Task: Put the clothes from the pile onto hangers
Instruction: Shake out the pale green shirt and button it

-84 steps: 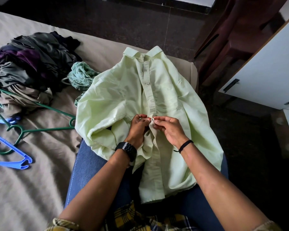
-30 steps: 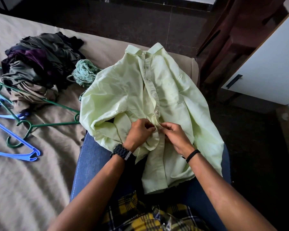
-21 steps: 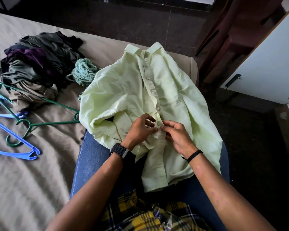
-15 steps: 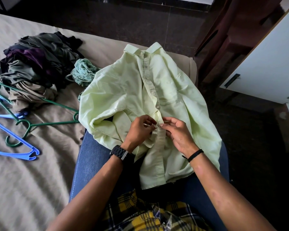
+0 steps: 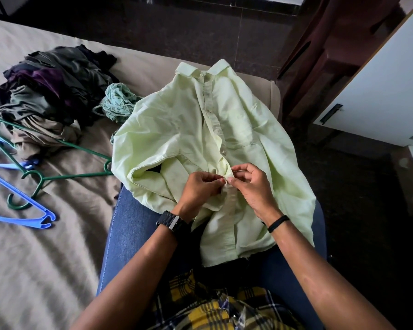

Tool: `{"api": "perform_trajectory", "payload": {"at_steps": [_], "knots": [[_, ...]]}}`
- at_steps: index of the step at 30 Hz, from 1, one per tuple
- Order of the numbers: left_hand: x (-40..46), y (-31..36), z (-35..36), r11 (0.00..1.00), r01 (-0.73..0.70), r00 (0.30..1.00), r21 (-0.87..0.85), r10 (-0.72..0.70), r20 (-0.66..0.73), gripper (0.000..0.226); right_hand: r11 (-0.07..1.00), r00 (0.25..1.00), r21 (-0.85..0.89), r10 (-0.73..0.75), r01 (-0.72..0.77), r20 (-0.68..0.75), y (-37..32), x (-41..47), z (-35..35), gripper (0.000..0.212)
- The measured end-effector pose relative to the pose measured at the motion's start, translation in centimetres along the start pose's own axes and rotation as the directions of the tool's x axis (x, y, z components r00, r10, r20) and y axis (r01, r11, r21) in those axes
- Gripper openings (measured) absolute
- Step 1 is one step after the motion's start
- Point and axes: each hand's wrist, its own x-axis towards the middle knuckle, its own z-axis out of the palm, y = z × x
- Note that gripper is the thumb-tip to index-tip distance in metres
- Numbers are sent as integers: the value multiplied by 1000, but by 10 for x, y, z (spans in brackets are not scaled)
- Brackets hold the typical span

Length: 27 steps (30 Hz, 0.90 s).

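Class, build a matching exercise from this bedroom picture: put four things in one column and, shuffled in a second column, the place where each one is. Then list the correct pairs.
Things:
1. pale green shirt
2. blue hanger
3. black watch
4. pile of dark clothes

Places:
A. on the left wrist
B. far side of the bed, left
C. spread over the lap
D. on the bedsheet, nearest the left edge

Pairs: 1-C, 2-D, 3-A, 4-B

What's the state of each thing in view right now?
pale green shirt: spread over the lap, upper placket buttoned
left hand: pinches the placket
right hand: pinches the placket
clothes pile: heaped on the bed
green hanger: empty, flat on the bed
blue hanger: empty, flat on the bed
cabinet door: closed
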Motion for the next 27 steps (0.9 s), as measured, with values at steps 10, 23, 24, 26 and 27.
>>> {"api": "perform_trajectory", "payload": {"at_steps": [10, 23, 24, 26, 27], "knots": [[0, 5, 5, 1000, 3, 998, 7, -3, -56, 11, 976, 990, -173, -139, 133, -20, -2, -4, -2, 26], [0, 17, 8, 998, 43, 999, -45, -43, -13, 10, 907, 945, -274, -327, 320, 22, -11, -8, -4, 21], [0, 18, 8, 997, 39, 999, -67, -39, -2, 9, 910, 946, -267, -323, 317, 21, -12, -6, -7, 18], [0, 22, 9, 994, 29, 1000, -103, -27, 15, 9, 928, 958, -246, -285, 280, 16, -16, -3, -12, 18], [0, 24, 10, 994, 21, 1000, -112, -18, 25, 11, 948, 970, -209, -243, 242, 23, -19, -2, -16, 19]]}}
